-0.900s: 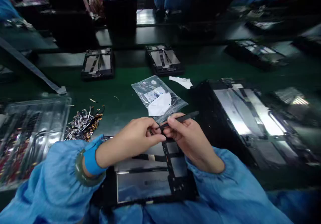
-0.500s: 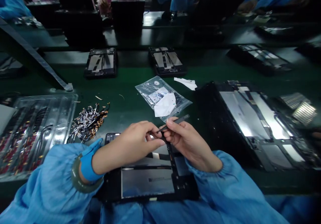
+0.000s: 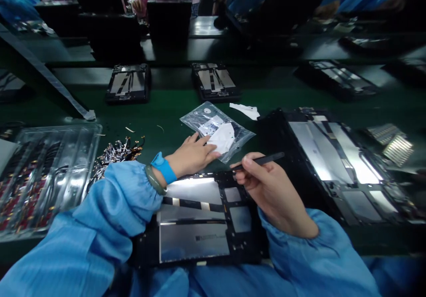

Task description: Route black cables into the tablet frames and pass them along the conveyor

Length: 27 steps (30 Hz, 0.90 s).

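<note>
My left hand [image 3: 195, 154], fingers spread, reaches onto the near edge of a clear plastic bag [image 3: 241, 136] and a white paper piece [image 3: 223, 138] lying on it. Dark tweezers [image 3: 266, 158] are pinched in my right hand [image 3: 271, 188], their tips pointing left. Whether the tips hold anything is too small to tell. Below both hands lies an open tablet-like device [image 3: 195, 239] with silvery panels and a dark ribbon strip across it. It rests close against my body.
On the left are a clear compartment tray [image 3: 93, 144] of small cables and a loose cable pile [image 3: 115, 157]. Larger opened devices [image 3: 333, 155] are stacked at right. Smaller device stacks [image 3: 128, 84] stand on the far belt. A white scrap [image 3: 244, 111] lies behind the bag. People work opposite.
My left hand has left the tweezer tips and moved up to the bag, its fingers opening out. My right hand has shifted slightly right and down with the tweezers.
</note>
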Each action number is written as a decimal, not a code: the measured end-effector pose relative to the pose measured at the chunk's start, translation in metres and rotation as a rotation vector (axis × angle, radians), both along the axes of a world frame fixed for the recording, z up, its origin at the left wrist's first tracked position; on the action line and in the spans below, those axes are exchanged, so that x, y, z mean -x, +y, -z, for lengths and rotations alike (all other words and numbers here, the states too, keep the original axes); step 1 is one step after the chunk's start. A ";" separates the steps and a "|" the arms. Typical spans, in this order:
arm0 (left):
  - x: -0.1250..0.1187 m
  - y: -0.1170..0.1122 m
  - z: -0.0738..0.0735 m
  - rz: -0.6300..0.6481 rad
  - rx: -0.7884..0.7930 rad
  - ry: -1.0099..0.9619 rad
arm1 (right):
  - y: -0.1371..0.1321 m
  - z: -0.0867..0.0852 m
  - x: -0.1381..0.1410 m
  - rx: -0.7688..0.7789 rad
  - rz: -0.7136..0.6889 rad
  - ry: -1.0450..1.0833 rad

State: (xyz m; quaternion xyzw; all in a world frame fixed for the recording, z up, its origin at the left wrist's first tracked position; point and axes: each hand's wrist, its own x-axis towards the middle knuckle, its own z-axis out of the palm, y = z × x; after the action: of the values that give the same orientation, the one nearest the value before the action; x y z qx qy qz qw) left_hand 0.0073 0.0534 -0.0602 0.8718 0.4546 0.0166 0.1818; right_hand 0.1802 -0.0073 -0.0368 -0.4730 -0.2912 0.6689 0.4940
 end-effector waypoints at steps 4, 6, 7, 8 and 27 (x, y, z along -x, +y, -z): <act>-0.008 0.017 0.003 0.142 -0.093 -0.045 | -0.001 0.002 -0.004 -0.017 0.048 -0.060; -0.013 0.027 0.003 0.183 -0.092 -0.080 | 0.001 0.005 -0.005 -0.019 0.067 -0.062; -0.015 0.032 0.003 0.194 -0.084 -0.096 | 0.002 0.007 -0.005 -0.017 0.074 -0.059; -0.016 0.036 0.003 0.202 -0.076 -0.108 | 0.003 0.009 -0.004 -0.012 0.078 -0.054; 0.017 -0.064 -0.048 -0.285 0.603 -0.778 | 0.005 0.000 0.018 0.091 -0.100 0.099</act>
State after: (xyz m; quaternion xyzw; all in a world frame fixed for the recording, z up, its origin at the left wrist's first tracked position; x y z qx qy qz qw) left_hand -0.0099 -0.0110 -0.0125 0.6392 0.4522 0.2324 0.5770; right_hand 0.1619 -0.0026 -0.0369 -0.4463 -0.2592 0.7278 0.4516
